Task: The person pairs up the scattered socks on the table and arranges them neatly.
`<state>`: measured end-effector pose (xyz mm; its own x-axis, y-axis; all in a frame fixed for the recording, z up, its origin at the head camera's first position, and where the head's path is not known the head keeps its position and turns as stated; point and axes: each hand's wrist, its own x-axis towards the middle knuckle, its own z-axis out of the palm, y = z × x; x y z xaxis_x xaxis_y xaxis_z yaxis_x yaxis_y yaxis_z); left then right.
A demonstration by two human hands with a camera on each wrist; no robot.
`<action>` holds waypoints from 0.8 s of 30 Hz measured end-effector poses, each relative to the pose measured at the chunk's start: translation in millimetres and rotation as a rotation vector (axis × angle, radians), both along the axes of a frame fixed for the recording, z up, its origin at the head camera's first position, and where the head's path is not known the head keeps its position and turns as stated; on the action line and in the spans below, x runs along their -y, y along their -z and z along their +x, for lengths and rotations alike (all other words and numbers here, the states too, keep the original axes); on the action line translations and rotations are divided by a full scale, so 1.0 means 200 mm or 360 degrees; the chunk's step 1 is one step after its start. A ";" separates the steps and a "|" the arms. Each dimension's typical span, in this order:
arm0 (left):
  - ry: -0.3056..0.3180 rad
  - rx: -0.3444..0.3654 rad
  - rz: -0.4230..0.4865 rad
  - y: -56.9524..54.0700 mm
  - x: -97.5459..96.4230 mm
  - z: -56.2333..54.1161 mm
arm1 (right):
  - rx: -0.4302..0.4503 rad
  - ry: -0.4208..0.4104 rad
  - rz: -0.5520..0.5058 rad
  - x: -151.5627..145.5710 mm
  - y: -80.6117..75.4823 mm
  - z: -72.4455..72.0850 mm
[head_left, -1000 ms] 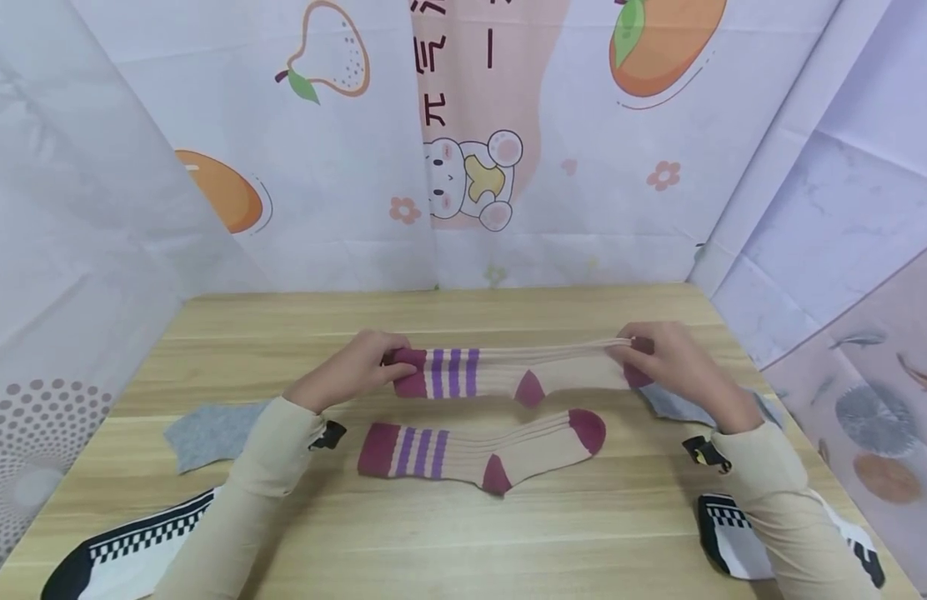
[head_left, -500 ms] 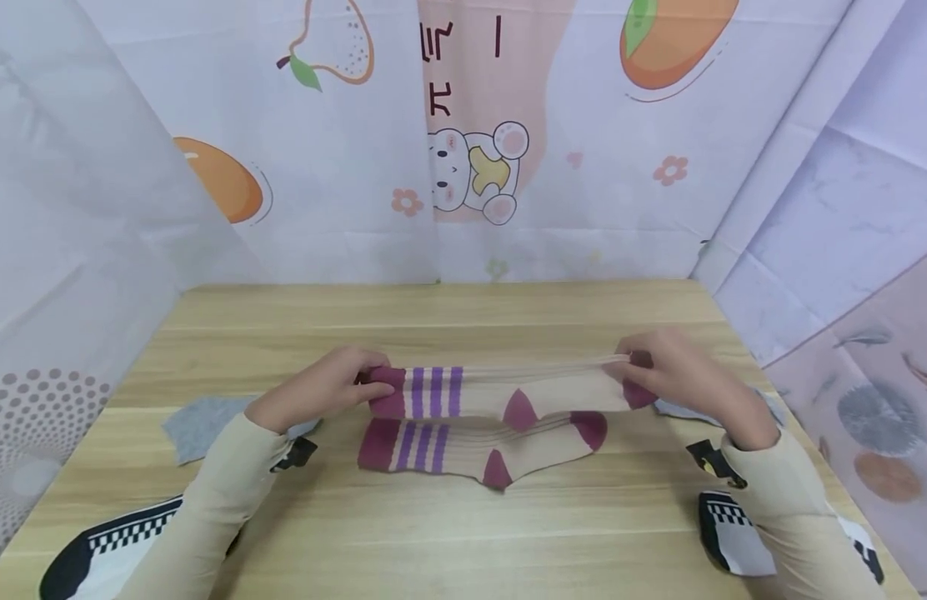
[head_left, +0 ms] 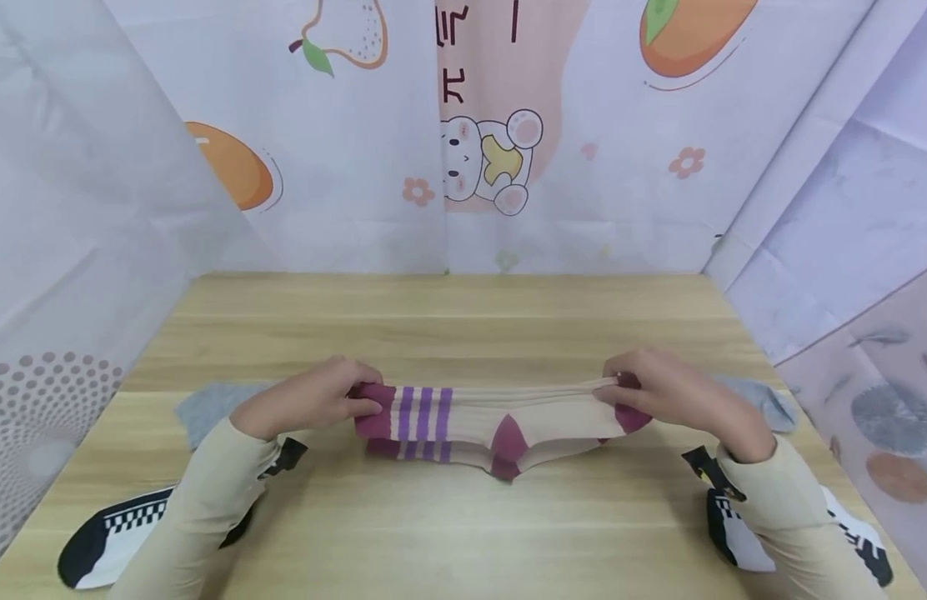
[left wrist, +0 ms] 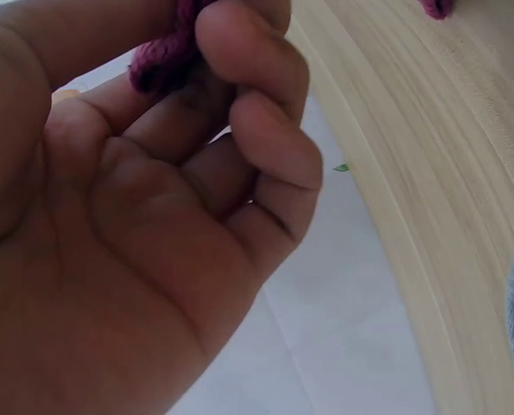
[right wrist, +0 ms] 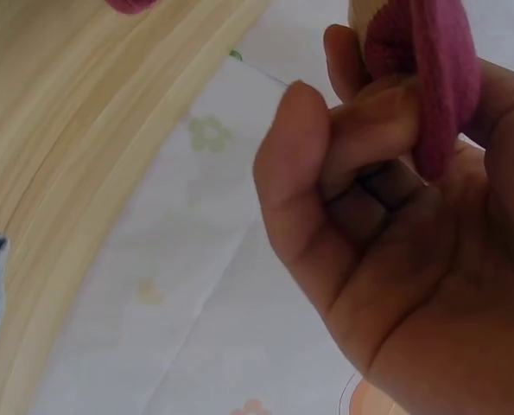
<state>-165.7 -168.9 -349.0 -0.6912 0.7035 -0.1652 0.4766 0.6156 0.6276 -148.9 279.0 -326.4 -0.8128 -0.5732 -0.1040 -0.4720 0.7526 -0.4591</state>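
A cream sock (head_left: 557, 417) with purple stripes and maroon cuff, heel and toe is stretched sideways between both hands. The left hand (head_left: 313, 396) pinches its maroon cuff; in the left wrist view a bit of maroon knit (left wrist: 166, 65) shows between thumb and fingers. At the other end, the right hand (head_left: 669, 392) pinches near the toe, and the maroon toe (right wrist: 447, 78) shows in the right wrist view. Beneath the held sock lies a matching sock (head_left: 463, 454) on the table, mostly covered from the head view. Whether the two socks touch cannot be told.
Grey socks lie at the left (head_left: 212, 408) and right (head_left: 764, 400), partly behind the arms. Black-and-white checkered socks lie nearer, one at left (head_left: 126, 533) and one at right (head_left: 737, 533). Printed curtains (head_left: 343, 167) stand behind the wooden table (head_left: 463, 308).
Both hands have brought the held sock nearer and down, from behind the matching sock to over it. The grip on both ends looks the same. The head view has tilted slightly downward.
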 end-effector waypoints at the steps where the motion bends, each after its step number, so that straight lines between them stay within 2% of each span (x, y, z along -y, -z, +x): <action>1: 0.0004 0.0007 -0.0011 0.00 0.00 0.00 | 0.0025 -0.0009 -0.0005 0.00 0.00 0.00; 6: 0.0032 0.0029 -0.0083 0.00 -0.02 0.01 | 0.0036 -0.0027 0.0031 0.02 0.02 0.00; 24: 0.0079 0.0112 -0.0151 0.09 -0.08 0.01 | 0.0051 -0.0003 0.0107 0.07 0.12 -0.02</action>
<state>-163.5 -153.7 -366.6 -0.6403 0.7155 -0.2795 0.4649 0.6506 0.6005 -153.3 265.7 -349.8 -0.8075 -0.5654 -0.1684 -0.4590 0.7814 -0.4228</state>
